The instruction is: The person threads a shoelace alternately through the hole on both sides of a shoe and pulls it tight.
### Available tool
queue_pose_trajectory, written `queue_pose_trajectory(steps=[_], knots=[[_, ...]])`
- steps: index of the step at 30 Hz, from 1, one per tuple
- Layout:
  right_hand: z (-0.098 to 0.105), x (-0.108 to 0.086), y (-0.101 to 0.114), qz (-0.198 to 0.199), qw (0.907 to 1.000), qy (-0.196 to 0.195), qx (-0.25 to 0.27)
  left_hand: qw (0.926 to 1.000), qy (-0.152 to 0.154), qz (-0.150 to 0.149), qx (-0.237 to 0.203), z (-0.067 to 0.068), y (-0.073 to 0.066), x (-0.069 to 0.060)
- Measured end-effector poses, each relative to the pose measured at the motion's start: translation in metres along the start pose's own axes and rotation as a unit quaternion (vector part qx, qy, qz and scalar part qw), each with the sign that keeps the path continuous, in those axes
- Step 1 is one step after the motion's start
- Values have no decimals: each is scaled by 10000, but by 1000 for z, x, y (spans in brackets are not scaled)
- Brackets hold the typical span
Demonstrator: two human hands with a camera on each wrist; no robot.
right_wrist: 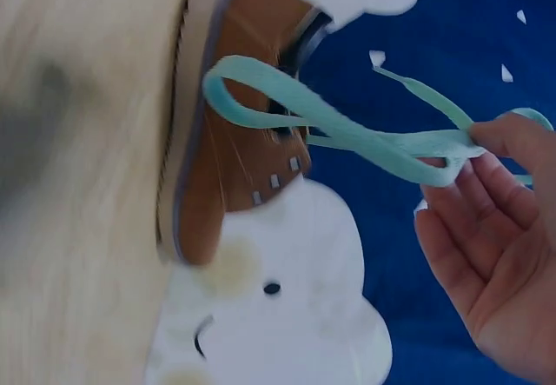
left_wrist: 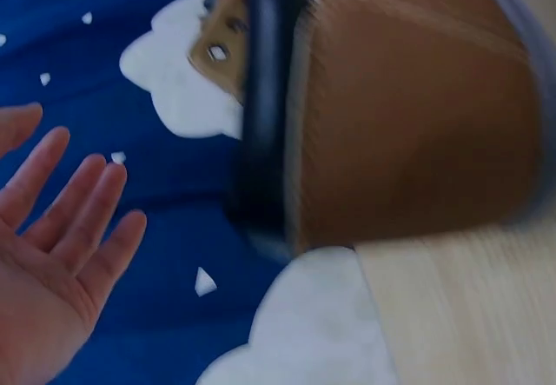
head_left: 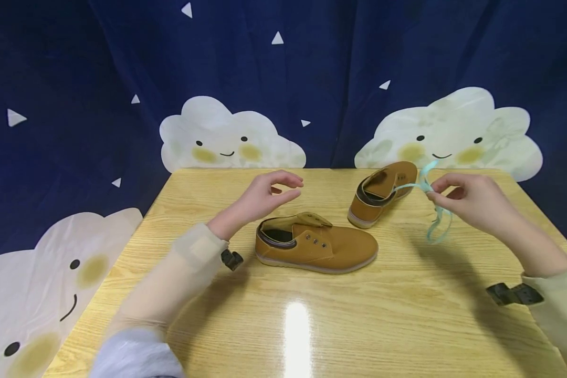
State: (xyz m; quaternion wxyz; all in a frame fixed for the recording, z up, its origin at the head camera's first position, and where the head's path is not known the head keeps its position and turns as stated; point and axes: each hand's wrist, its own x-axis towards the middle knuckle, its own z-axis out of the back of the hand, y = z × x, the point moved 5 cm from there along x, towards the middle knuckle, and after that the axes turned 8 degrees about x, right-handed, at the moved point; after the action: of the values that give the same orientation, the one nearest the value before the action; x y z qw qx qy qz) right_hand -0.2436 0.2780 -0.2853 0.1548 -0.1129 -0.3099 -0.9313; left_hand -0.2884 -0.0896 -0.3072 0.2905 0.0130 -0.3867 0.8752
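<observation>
My right hand [head_left: 477, 202] pinches a light turquoise shoelace [right_wrist: 291, 102] between thumb and fingers, up beside the far shoe. The lace hangs in loops, and one strand stretches left toward that shoe's collar; whether it is attached I cannot tell. That far brown shoe [head_left: 361, 211] points away to the back right. Nearer to me lies another brown shoe [head_left: 345, 249], toe to the right, its eyelets bare and its tongue raised. Above its heel hovers my left hand [head_left: 261, 198], holding nothing, its fingers extended in the left wrist view.
Both shoes stand on a light wooden table [head_left: 359, 325]. Behind its back edge hangs a dark blue curtain [head_left: 331, 68] printed with white clouds and triangles. Dark wrist devices sit by both cuffs, and a glare strip crosses the table's front.
</observation>
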Motion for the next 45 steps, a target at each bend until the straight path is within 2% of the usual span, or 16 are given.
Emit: queue_pose_trajectory(steps=[4, 9, 18, 23, 26, 31, 37, 45], knots=[[-18, -5, 11, 15, 9990, 75, 438, 9999, -13, -111, -41, -10, -18, 6], [-37, -13, 24, 77, 9948, 62, 1012, 9992, 279, -254, 95, -28, -35, 11], [-61, -21, 45, 188, 9832, 402, 1770, 9932, 952, -536, 398, -62, -46, 20], [-67, -22, 53, 324, 9793, 444, 1950, 9887, 1209, -766, 442, -74, -50, 21], [-69, -22, 56, 389, 9779, 427, 2010, 9866, 1321, -914, 282, -78, -51, 21], [-70, -21, 58, 434, 9762, 441, 2076, 9876, 1277, -912, -58, -79, -51, 18], [-70, -20, 58, 431, 9766, 461, 2057, 9907, 965, -951, -143, -73, -51, 17], [-74, -22, 53, 222, 9790, 701, 1900, 9898, 872, -1087, 295, -60, -49, 11]])
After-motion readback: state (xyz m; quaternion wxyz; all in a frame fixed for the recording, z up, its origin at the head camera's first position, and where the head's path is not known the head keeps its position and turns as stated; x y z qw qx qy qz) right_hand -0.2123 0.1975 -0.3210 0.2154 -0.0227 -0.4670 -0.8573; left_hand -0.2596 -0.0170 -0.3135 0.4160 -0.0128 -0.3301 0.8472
